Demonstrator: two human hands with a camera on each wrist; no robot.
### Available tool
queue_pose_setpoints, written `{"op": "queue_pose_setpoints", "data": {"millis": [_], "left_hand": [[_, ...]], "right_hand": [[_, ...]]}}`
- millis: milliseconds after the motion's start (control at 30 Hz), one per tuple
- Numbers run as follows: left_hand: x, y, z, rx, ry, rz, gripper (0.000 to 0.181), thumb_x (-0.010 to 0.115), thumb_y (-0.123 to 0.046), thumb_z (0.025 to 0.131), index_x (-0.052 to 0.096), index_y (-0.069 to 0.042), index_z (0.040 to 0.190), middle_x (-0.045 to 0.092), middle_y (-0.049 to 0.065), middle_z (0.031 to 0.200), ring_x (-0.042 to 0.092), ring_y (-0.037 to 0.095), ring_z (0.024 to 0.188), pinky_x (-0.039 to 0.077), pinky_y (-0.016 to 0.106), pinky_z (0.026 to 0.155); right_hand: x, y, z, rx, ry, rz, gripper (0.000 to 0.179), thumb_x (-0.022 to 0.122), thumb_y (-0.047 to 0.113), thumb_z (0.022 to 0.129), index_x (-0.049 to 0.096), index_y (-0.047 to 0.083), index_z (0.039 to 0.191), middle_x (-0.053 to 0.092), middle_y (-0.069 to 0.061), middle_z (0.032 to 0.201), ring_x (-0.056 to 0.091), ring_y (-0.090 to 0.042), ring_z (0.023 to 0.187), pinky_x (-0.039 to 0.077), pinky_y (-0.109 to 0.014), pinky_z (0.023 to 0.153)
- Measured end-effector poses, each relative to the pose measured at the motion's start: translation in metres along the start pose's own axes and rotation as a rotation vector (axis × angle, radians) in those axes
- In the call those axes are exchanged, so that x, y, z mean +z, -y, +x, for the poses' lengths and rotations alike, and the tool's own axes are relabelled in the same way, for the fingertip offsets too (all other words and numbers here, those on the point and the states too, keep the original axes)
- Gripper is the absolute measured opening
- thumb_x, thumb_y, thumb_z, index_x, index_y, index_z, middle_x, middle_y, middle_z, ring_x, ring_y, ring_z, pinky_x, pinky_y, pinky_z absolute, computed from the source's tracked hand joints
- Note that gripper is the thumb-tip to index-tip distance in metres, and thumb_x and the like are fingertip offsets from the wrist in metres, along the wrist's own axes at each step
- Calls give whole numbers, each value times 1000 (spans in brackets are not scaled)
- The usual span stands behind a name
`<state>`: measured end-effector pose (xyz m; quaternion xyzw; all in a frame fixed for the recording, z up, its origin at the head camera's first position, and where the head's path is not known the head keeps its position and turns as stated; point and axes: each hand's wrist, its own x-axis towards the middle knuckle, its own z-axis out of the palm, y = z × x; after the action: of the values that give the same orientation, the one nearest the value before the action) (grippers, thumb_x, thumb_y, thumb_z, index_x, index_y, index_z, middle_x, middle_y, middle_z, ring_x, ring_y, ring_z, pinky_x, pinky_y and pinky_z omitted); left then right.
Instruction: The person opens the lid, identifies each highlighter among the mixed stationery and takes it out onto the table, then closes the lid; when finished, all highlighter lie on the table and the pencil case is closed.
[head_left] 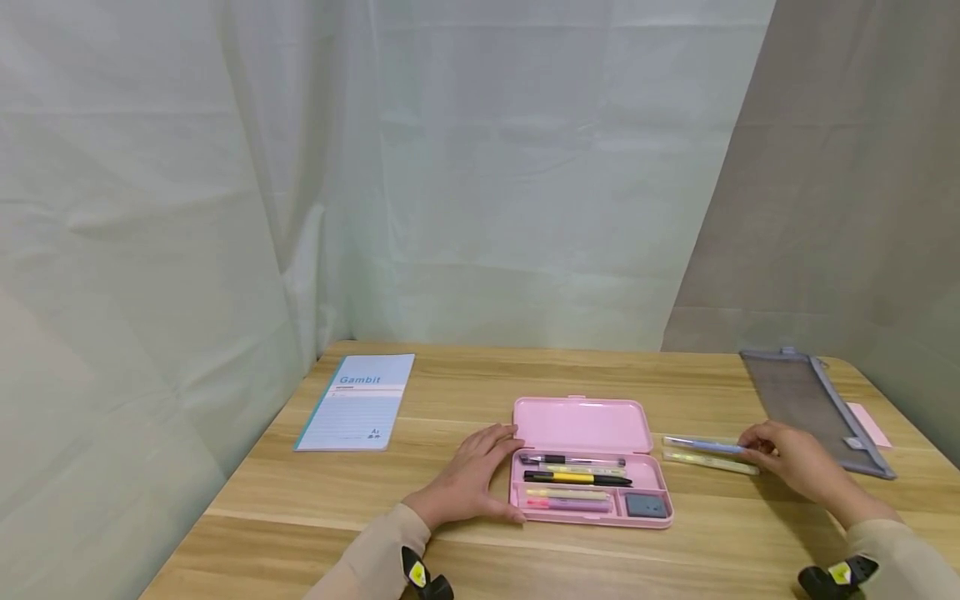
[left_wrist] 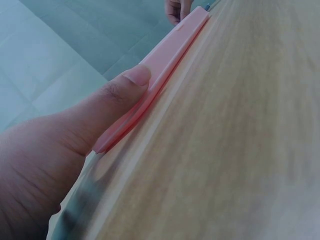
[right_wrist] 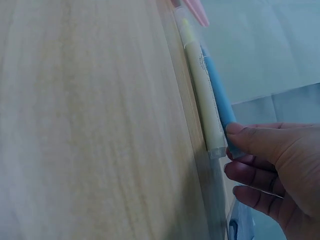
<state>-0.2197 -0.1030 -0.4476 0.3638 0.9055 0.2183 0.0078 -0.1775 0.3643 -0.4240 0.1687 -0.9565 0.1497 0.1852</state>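
Observation:
A pink pencil case (head_left: 582, 425) lies with its lid laid back. In its tray are a black-capped clear pen (head_left: 592, 461), a yellow-and-black pen (head_left: 577, 478), several highlighters and a dark grey eraser (head_left: 646, 506). My left hand (head_left: 468, 479) rests against the case's left side, its fingers fairly straight and its thumb at the front corner. To the right of the case, my right hand (head_left: 797, 462) pinches the end of a blue highlighter (right_wrist: 218, 87) between thumb and fingers. A pale yellow highlighter (head_left: 711, 463) lies beside the blue one, nearer me.
A light blue notebook (head_left: 358, 402) lies at the table's left. On the right is a grey mesh zip pouch (head_left: 810, 408), with a pink card-like piece (head_left: 868, 425) partly visible beside it. White sheets (head_left: 525, 167) hang behind the wooden table (head_left: 450, 375).

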Motion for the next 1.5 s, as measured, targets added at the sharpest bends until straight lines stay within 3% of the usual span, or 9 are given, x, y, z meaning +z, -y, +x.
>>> {"op": "queue_pose_setpoints", "data": {"millis": [267,400,1033,1333,1500], "left_hand": [[0,-1,0,-14,7,7,97,76,-67,64,40,-23,144,27,-3,158,23,24,147,20,49,121],[1,0,0,-13,8,6,98,76,-67,64,40,-23,144,27,-2,158,23,25,147,20,49,122],[0,-1,1,-17,6,1,98,77,-66,64,41,-21,144,27,-1,158,23,25,147,20,50,121],[0,0,1,-19,7,5,98,76,-67,64,41,-22,144,27,-1,158,23,25,147,20,50,121],[0,-1,0,-20,10,11,98,76,-67,64,40,-22,144,26,-2,158,22,25,147,20,50,121]], "right_hand": [[-4,-2,4,83,161,31,11,75,10,78,67,17,78,53,14,71,40,9,67,41,-20,56],[-6,-1,6,103,204,39,9,74,11,80,67,17,79,54,13,71,40,8,66,40,-21,56],[-7,-4,9,44,156,44,9,75,12,79,67,17,79,56,17,71,42,11,66,41,-20,56],[-21,8,15,123,195,63,6,71,19,86,69,14,88,59,10,78,46,7,69,41,-22,56],[-26,18,20,121,162,69,8,70,20,87,69,12,90,60,10,79,45,9,70,41,-21,57]]}}
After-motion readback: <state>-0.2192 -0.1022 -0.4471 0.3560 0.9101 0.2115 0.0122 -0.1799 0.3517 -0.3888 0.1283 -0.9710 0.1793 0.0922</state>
